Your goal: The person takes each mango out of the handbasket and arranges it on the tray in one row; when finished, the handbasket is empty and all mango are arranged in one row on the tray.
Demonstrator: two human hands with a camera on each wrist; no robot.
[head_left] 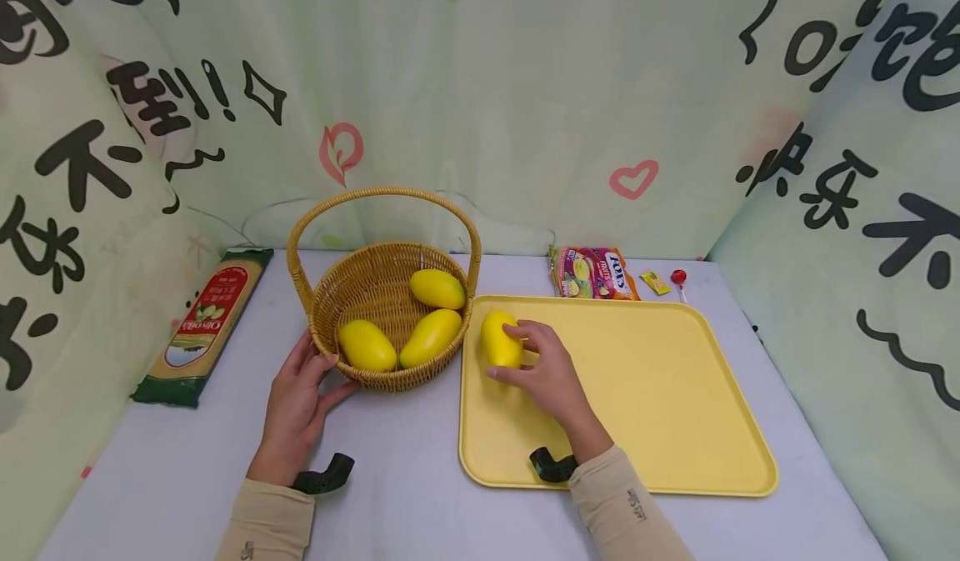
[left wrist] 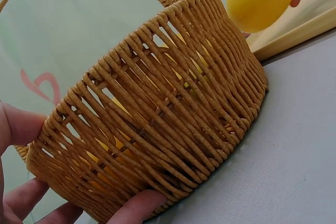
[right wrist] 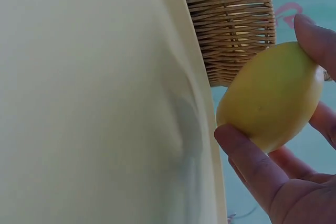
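Note:
A yellow mango (head_left: 497, 339) is pinched between the thumb and fingers of my right hand (head_left: 546, 371), above the left end of the yellow tray (head_left: 615, 403). In the right wrist view, the held mango (right wrist: 270, 95) appears beside the tray's rim, near the basket. Three more mangoes (head_left: 367, 346) lie inside the wicker basket (head_left: 390, 380), which has a tall arched handle. My left hand (head_left: 297, 411) holds the basket's near left side. The left wrist view shows its fingers (left wrist: 139, 205) against the outer weave and rim; part of that hand is out of frame.
At the left lies a long green and brown packet (head_left: 206, 328). Behind the tray are a colourful candy bag (head_left: 594, 273), a small yellow wrapped sweet (head_left: 656, 283) and a red lollipop (head_left: 678, 277). Printed curtains (head_left: 510, 111) enclose the white table (head_left: 405, 478) at the back and sides.

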